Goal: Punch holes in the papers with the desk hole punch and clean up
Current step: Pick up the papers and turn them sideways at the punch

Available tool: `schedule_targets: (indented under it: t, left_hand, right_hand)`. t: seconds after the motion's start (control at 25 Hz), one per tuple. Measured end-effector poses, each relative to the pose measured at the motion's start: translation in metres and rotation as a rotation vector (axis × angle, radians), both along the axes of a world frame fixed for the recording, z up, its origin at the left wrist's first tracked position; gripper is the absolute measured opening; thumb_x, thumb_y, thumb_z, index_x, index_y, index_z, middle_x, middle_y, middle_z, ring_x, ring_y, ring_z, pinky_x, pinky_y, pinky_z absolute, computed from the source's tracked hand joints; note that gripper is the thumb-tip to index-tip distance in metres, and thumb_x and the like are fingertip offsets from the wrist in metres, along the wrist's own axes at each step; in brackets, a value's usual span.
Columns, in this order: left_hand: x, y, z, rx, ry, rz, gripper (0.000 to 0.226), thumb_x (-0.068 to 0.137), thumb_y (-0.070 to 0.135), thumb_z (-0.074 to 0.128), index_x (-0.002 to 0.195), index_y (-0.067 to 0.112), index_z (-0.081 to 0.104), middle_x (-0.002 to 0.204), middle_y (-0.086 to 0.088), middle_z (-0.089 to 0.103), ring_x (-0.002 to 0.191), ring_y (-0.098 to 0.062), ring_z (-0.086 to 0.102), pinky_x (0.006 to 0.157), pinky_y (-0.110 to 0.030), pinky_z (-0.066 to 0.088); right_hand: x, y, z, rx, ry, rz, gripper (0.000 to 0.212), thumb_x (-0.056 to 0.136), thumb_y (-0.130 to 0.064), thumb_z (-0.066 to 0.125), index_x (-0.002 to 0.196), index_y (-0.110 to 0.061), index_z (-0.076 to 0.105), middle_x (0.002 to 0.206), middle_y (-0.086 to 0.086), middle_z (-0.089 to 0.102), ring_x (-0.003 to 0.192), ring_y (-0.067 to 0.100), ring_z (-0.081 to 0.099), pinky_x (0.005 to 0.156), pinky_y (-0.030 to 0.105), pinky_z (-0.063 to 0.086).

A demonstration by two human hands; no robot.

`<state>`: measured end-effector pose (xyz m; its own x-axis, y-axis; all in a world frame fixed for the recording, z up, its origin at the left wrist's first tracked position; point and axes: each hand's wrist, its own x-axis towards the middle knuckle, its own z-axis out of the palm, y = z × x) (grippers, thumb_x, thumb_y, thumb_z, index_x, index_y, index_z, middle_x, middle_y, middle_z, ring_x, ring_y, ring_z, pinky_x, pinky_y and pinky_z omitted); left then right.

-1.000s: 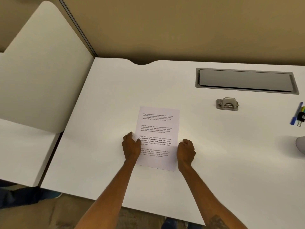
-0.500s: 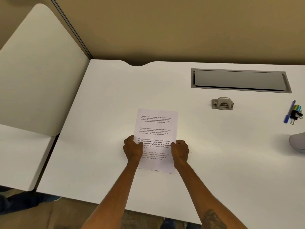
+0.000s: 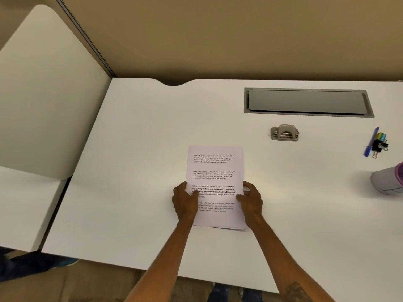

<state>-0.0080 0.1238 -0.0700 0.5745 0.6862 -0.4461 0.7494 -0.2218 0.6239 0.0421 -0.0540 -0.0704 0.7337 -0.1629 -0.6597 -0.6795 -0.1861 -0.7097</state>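
Now both hands have closed in on the papers (image 3: 214, 171) from the sides; a second ago they rested flatter on the sheet and the desk (image 3: 130, 160) beside it. The left hand (image 3: 185, 200) curls over the left edge with its thumb on the print, and the right hand (image 3: 250, 198) wraps the right edge, so each grip looks shut on the stack, which lies flat near the front of the desk. The hole punch (image 3: 284, 132) sits untouched, well apart, further back to the right. No holes show yet; lifting or squaring the stack seems next.
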Motion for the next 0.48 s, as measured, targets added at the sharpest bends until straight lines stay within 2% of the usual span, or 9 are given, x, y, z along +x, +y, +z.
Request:
schedule_targets:
  t: [0.12,0.28,0.48]
  left_hand:
    - [-0.001,-0.011,0.002,-0.007,-0.027,0.010,0.047,0.091,0.022,0.064,0.136,0.015,0.052,0.135,-0.006,0.054,0.122,-0.029,0.053,0.106,-0.045,0.043]
    - [-0.003,-0.027,0.007,0.017,-0.024,0.003,0.046,0.094,0.026,0.061,0.136,0.012,0.052,0.136,-0.007,0.055,0.121,-0.030,0.056,0.106,-0.045,0.043]
    - [0.000,-0.044,0.009,-0.062,0.035,-0.045,0.044,0.097,0.042,0.052,0.129,0.012,0.056,0.127,-0.007,0.059,0.118,-0.030,0.057,0.102,-0.041,0.044]
  right_hand:
    - [0.005,-0.024,-0.003,0.098,0.061,-0.045,0.054,0.078,0.015,0.061,0.120,-0.018,0.065,0.108,0.016,0.073,0.099,0.034,0.068,0.091,0.045,0.056]
    - [0.009,-0.051,-0.007,0.228,0.091,-0.100,0.055,0.079,0.021,0.058,0.125,-0.010,0.062,0.113,0.024,0.070,0.110,0.044,0.065,0.100,0.056,0.050]
    - [0.008,-0.073,-0.004,0.334,0.111,-0.115,0.054,0.082,0.022,0.057,0.127,-0.008,0.057,0.118,0.027,0.067,0.102,0.036,0.065,0.101,0.053,0.049]
